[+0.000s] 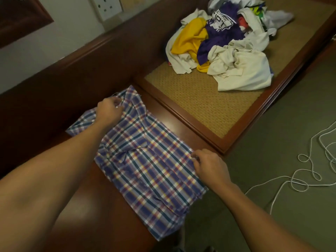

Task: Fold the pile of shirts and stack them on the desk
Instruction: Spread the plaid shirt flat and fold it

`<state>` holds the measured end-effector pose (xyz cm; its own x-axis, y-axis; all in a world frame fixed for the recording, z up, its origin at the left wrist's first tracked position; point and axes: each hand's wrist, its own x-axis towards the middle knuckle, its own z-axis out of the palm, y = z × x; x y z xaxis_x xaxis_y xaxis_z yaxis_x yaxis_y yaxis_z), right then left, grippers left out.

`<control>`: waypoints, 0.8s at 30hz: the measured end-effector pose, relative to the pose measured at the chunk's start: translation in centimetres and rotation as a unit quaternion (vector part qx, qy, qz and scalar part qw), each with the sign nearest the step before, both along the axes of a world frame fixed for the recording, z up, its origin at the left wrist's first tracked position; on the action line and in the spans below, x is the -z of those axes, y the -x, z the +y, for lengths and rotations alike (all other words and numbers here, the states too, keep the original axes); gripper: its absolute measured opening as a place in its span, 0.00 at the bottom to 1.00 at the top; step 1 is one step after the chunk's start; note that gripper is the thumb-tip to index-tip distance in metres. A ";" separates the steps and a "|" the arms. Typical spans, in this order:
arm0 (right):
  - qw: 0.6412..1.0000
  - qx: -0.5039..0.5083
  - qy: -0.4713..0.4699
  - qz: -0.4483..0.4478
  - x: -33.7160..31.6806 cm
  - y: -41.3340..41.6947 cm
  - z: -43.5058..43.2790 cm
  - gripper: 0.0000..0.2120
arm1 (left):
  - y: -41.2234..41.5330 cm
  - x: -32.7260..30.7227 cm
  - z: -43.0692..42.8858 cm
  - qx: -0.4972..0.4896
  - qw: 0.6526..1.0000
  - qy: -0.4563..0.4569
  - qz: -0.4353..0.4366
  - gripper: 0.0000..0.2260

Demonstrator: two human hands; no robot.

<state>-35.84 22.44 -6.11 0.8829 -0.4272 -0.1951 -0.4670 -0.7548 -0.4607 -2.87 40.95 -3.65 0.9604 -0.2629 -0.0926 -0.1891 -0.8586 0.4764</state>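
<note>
on the wooden desk (pixel 101 206) by green carpet (pixel 272 142), left hand (pixel 109 110) and right hand (pixel 209 166) seemingly pinch the plaid shirt (pixel 151 170).

- Plaid shirt (pixel 149 160), centre: blue-violet ground crossed by white, yellow, red and dark green stripes — checked all over.
- Desk (pixel 101 206), 7 o'clock: glossy dark reddish-brown wood.
- Woven panel (pixel 200 99), 1 o'clock: tan, fine basket-weave pattern, framed in red-brown wood.
- Pile of shirts (pixel 234 50), 1 o'clock: a yellow shirt (pixel 190 35), a purple shirt (pixel 223 31) with white print, cream shirts (pixel 243 70) — plus red and green-yellow scraps at its far edge.
- Floor (pixel 272 142), 4 o'clock: plain olive green.
- Cord (pixel 309 170), 3 o'clock: white.
- Socket (pixel 107 6), 11 o'clock: white, on a pale grey wall (pixel 63 33).
</note>
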 end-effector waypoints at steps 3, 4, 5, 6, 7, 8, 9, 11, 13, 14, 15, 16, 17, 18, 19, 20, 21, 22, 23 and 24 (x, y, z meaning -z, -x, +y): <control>1.000 0.021 -0.005 0.017 0.4 -2.8 0.0 0.09 | -3.3 0.5 -2.0 -0.008 0.999 0.014 0.039 0.19; 0.999 0.027 -0.006 0.028 0.6 -3.6 0.1 0.10 | -4.6 1.1 -2.5 -0.007 0.999 0.011 0.053 0.21; 0.999 0.033 -0.008 0.041 0.8 -4.4 0.2 0.11 | -5.7 1.6 -2.9 -0.006 0.998 0.007 0.068 0.23; 0.998 0.037 -0.010 0.050 1.0 -5.1 0.2 0.12 | -6.7 1.9 -3.4 -0.001 0.997 0.007 0.082 0.23; 0.997 0.040 -0.013 0.059 1.2 -5.7 0.3 0.12 | -7.4 2.2 -3.9 0.004 0.995 0.007 0.096 0.23; 0.997 0.043 -0.016 0.068 1.3 -6.1 0.3 0.12 | -7.8 2.3 -4.4 0.009 0.994 0.000 0.105 0.23; 0.996 0.045 -0.017 0.076 1.4 -6.5 0.2 0.11 | -8.1 2.3 -4.8 0.014 0.994 -0.013 0.108 0.23; 0.994 0.051 -0.008 0.093 1.3 -6.9 0.1 0.08 | -8.9 2.6 -5.1 0.003 0.994 -0.023 0.107 0.20; 0.993 0.063 -0.009 0.098 1.0 -7.0 0.0 0.07 | -9.8 3.0 -4.3 -0.024 0.992 0.037 0.118 0.13; 0.993 0.068 -0.012 0.093 1.0 -6.9 -0.2 0.06 | -10.2 3.1 -3.7 -0.037 0.988 0.077 0.128 0.10; 0.993 0.072 -0.020 0.088 0.9 -6.8 -0.3 0.05 | -10.4 3.0 -3.2 -0.042 0.984 0.107 0.138 0.07; 0.993 0.077 -0.029 0.084 0.8 -6.8 -0.3 0.03 | -10.6 2.9 -2.8 -0.043 0.980 0.126 0.146 0.06; 0.993 0.077 -0.038 0.080 0.7 -6.8 -0.3 0.03 | -10.7 2.9 -2.5 -0.037 0.977 0.141 0.153 0.06; 0.993 0.077 -0.044 0.079 0.6 -6.9 -0.4 0.06 | -10.8 2.9 -2.2 -0.031 0.975 0.153 0.161 0.06; 0.992 0.078 -0.049 0.082 0.5 -6.9 -0.4 0.10 | -10.9 2.8 -2.0 -0.025 0.971 0.160 0.173 0.09; 0.991 0.080 -0.054 0.090 0.5 -7.0 -0.4 0.13 | -11.0 2.6 -2.0 -0.018 0.968 0.167 0.189 0.12; 0.990 0.083 -0.057 0.098 0.5 -7.1 -0.5 0.12 | -11.1 2.4 -2.1 -0.012 0.964 0.173 0.204 0.14; 0.989 0.086 -0.057 0.106 0.6 -7.2 -0.6 0.09 | -11.4 2.3 -2.3 -0.012 0.961 0.178 0.212 0.15; 0.988 0.092 -0.059 0.113 0.8 -7.3 -0.8 0.06 | -11.6 2.2 -2.4 -0.015 0.960 0.183 0.211 0.14; 0.986 0.102 -0.062 0.115 1.0 -7.3 -1.0 0.06 | -11.8 2.2 -2.6 -0.022 0.961 0.187 0.204 0.12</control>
<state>-28.58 21.43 -7.12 0.7083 -0.5512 -0.4411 -0.7053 -0.5798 -0.4080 8.89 38.31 -5.87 0.8749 -0.3116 -0.3707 0.1110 -0.6160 0.7799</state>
